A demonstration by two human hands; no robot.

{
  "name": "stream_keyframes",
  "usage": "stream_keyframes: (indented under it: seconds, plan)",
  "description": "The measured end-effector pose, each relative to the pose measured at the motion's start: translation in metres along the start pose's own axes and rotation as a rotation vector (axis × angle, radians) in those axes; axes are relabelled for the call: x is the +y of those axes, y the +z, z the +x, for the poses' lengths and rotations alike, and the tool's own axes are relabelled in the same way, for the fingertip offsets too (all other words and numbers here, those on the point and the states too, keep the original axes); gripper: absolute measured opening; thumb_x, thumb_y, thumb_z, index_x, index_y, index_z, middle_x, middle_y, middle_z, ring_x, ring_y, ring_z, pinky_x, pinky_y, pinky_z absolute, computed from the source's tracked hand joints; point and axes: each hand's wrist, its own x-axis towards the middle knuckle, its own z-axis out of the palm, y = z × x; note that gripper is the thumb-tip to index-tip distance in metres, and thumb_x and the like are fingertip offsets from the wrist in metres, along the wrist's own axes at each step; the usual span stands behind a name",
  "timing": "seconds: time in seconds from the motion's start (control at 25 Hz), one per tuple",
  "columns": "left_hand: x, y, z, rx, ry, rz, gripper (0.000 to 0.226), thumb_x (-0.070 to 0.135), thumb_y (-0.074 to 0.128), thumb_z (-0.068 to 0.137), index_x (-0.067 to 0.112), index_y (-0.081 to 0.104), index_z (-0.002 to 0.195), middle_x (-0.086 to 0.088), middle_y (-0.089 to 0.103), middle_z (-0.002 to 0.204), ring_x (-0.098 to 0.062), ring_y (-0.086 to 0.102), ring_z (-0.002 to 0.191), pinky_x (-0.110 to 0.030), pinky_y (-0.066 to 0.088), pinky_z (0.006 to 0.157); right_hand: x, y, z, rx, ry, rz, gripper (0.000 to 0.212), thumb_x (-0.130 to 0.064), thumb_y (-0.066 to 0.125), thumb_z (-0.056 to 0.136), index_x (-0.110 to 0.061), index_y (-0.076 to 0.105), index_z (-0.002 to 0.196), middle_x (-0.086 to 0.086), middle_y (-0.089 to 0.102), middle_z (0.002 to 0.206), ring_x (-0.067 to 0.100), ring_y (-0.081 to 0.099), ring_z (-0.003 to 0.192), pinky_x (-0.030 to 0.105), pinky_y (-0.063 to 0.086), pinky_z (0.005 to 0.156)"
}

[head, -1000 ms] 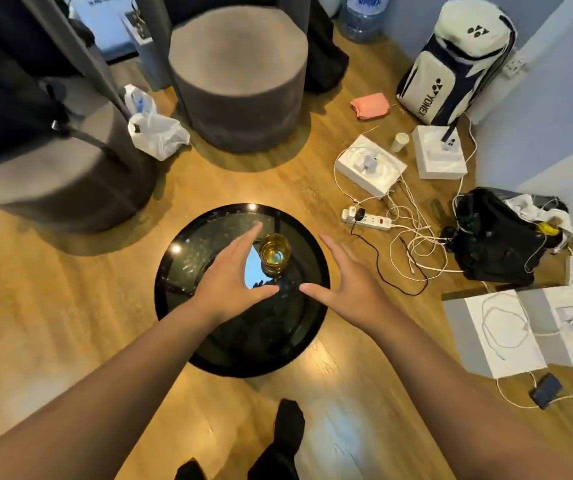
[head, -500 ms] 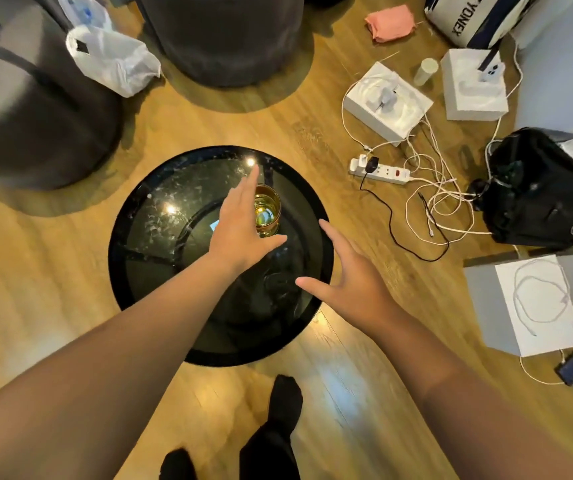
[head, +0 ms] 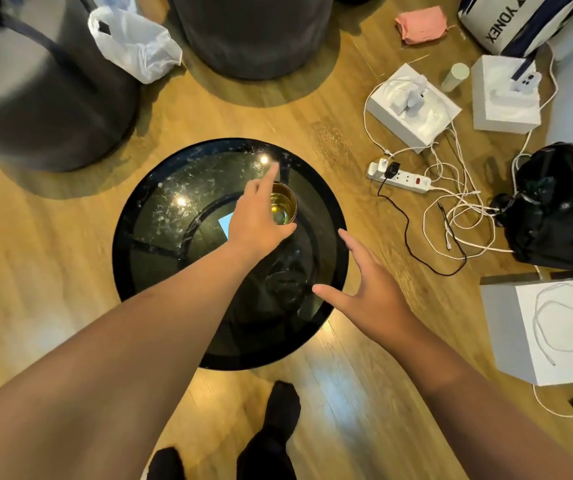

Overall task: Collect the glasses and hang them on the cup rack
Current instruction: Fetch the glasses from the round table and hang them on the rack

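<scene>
Amber glass [head: 283, 207] sits right of centre on black round table [head: 160, 216]. My left hand [head: 255, 221] beside it, fingers straight, not yet gripping. Right hand [head: 370, 294] spread, empty. Wrap low, lift level.

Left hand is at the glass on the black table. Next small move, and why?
Probably curl the left hand around the glass and lift it straight up. Its fingers are extended past the rim, with the thumb below the glass, so no grip shows yet. The glass stands upright on the round table, and the right hand hovers open, apart from it.
</scene>
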Motion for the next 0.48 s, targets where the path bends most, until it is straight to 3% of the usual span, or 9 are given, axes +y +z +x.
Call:
stream_keyframes:
  seconds: [0.08, 0.16, 0.28, 0.4, 0.48]
  plan:
    - [-0.007, -0.009, -0.008, -0.010, 0.027, 0.046, 0.120, 0.044, 0.091, 0.071, 0.044, 0.014, 0.162, 0.003, 0.050, 0.145, -0.020, 0.059, 0.123, -0.030, 0.050, 0.084, -0.004, 0.001, 0.004, -0.018, 0.004, 0.001, 0.092, -0.048, 0.085, 0.085, -0.049, 0.031, 0.160, -0.021, 0.040, 0.161, -0.007, 0.033, 0.134, 0.009, 0.030, 0.093]
    - [-0.014, -0.026, -0.024, -0.019, 0.013, 0.032, 0.122, 0.049, 0.092, 0.068, 0.046, 0.012, 0.160, 0.004, 0.053, 0.142, -0.018, 0.060, 0.122, -0.031, 0.049, 0.085, -0.015, 0.007, 0.006, -0.049, 0.007, 0.008, 0.092, -0.046, 0.085, 0.086, -0.046, 0.031, 0.161, -0.018, 0.040, 0.162, -0.005, 0.035, 0.135, 0.010, 0.033, 0.095]
    - [-0.021, -0.064, -0.057, -0.034, -0.042, 0.003, 0.125, 0.051, 0.093, 0.065, 0.046, 0.012, 0.160, 0.004, 0.053, 0.144, -0.016, 0.058, 0.126, -0.033, 0.051, 0.093, -0.052, 0.015, 0.011, -0.108, -0.032, -0.016, 0.097, -0.044, 0.087, 0.084, -0.040, 0.031, 0.163, -0.009, 0.040, 0.165, 0.009, 0.040, 0.146, 0.030, 0.041, 0.111]
    - [-0.032, -0.110, -0.097, -0.033, -0.131, -0.016, 0.126, 0.051, 0.094, 0.064, 0.045, 0.014, 0.161, 0.006, 0.050, 0.150, -0.015, 0.055, 0.133, -0.041, 0.055, 0.101, -0.095, 0.025, 0.010, -0.248, -0.076, -0.071, 0.102, -0.044, 0.091, 0.080, -0.043, 0.030, 0.162, -0.005, 0.041, 0.166, 0.017, 0.040, 0.151, 0.036, 0.041, 0.112]
    - [-0.035, -0.143, -0.121, -0.009, -0.201, -0.040, 0.126, 0.051, 0.095, 0.063, 0.046, 0.015, 0.160, 0.007, 0.050, 0.152, -0.016, 0.053, 0.135, -0.037, 0.052, 0.101, -0.122, 0.030, 0.005, -0.332, -0.090, -0.127, 0.105, -0.045, 0.092, 0.078, -0.047, 0.028, 0.161, -0.003, 0.041, 0.166, 0.021, 0.041, 0.151, 0.039, 0.043, 0.112]
